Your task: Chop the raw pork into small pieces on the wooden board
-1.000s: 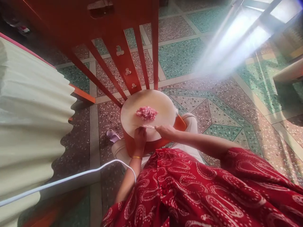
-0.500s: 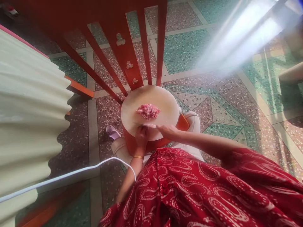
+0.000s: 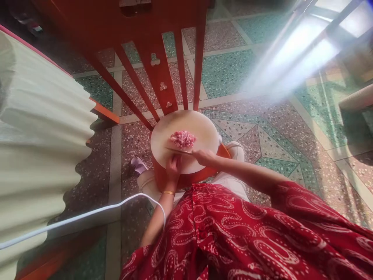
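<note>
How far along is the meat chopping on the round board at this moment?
Done: a small heap of pink meat already sits cut up near the middle of the round chopping board. In hand: the right hand holds a knife flat across the board just in front of the heap, while the left hand rests on the board's near edge. Left: whether more chopping is needed cannot be told; no uncut piece shows.
</note>
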A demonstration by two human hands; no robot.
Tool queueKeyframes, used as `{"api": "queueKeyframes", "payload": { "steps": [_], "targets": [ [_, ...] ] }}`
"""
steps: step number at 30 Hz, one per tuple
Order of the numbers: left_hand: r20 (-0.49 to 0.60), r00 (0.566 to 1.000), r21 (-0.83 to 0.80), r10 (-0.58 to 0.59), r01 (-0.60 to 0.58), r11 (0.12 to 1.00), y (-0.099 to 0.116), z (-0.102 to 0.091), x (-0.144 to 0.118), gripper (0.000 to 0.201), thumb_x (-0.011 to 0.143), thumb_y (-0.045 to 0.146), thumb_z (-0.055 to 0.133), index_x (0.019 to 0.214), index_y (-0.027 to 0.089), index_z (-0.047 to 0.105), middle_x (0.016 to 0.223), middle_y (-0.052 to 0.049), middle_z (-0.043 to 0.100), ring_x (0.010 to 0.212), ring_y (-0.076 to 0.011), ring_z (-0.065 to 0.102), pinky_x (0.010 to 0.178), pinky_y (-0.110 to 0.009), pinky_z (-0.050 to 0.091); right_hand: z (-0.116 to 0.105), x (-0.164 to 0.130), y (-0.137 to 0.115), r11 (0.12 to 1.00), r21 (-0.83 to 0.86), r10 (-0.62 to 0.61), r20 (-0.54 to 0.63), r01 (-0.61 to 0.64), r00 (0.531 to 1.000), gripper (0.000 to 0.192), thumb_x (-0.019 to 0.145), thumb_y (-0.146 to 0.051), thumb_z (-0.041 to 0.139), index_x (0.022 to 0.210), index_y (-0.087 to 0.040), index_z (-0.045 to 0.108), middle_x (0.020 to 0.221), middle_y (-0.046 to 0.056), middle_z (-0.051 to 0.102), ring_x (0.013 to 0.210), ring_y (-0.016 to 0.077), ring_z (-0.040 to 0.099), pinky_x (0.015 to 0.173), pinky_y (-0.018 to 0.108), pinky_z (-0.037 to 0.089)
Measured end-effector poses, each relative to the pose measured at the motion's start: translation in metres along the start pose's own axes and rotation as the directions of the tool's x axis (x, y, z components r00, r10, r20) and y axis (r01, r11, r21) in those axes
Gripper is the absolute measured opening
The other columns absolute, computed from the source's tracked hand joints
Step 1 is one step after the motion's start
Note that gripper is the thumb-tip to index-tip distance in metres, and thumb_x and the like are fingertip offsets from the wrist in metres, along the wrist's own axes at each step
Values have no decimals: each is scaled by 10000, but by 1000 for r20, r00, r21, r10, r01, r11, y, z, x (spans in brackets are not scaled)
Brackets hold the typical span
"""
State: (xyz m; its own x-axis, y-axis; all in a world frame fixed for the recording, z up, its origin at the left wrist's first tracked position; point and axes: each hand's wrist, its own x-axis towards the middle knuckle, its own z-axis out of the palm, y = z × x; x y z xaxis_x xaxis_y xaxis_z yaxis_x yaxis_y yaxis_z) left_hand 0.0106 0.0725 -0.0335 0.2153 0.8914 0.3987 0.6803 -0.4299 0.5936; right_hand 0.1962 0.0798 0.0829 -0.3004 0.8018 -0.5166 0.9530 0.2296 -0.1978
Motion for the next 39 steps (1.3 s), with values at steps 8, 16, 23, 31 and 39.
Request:
{"api": "queueKeyframes", "payload": {
  "steps": [8, 16, 23, 31, 39],
  "targets": [
    [49, 999, 43, -22, 20, 999, 3, 2, 2, 246, 928, 311, 445, 940, 163, 640, 955, -105, 653, 901, -211, 571, 820, -371, 464, -4, -33, -2, 1000, -5, 14, 34, -14, 999, 302, 928, -129, 360, 1195, -169, 495, 878, 125, 684, 819, 234, 680, 649, 295, 496],
    [52, 998, 110, 30, -35, 993, 1, 5, 3, 227, 915, 271, 458, 856, 159, 647, 844, -87, 649, 834, -202, 580, 789, -355, 464, -1, 21, -28, 996, 63, -69, -2, 69, 998, 257, 938, -192, 369, 1160, -154, 492, 943, 127, 679, 885, 235, 666, 681, 298, 497],
    [58, 998, 44, -5, 2, 999, 1, 6, 0, 204, 904, 273, 482, 949, 168, 651, 939, -95, 654, 897, -208, 581, 813, -359, 473, 7, -7, 4, 999, 45, 14, 123, -20, 992, 291, 918, -168, 378, 1190, -153, 481, 887, 121, 683, 810, 231, 670, 611, 278, 471],
    [80, 997, 60, -10, 5, 998, -1, 6, 2, 208, 895, 224, 462, 1005, 173, 631, 986, -114, 647, 936, -224, 584, 865, -390, 474, -2, 49, -34, 987, 67, -141, -47, 144, 989, 270, 910, -184, 417, 1152, -122, 518, 978, 158, 666, 888, 243, 652, 646, 280, 465],
    [-26, 1000, -4, -5, 4, 1000, 10, -4, -3, 249, 920, 329, 462, 1001, 182, 646, 982, -90, 640, 948, -202, 593, 860, -364, 488, 4, 7, 20, 1000, 8, 3, -27, -2, 1000, 339, 884, -131, 410, 1195, -169, 540, 898, 118, 681, 830, 235, 662, 609, 271, 443]
  ]
}}
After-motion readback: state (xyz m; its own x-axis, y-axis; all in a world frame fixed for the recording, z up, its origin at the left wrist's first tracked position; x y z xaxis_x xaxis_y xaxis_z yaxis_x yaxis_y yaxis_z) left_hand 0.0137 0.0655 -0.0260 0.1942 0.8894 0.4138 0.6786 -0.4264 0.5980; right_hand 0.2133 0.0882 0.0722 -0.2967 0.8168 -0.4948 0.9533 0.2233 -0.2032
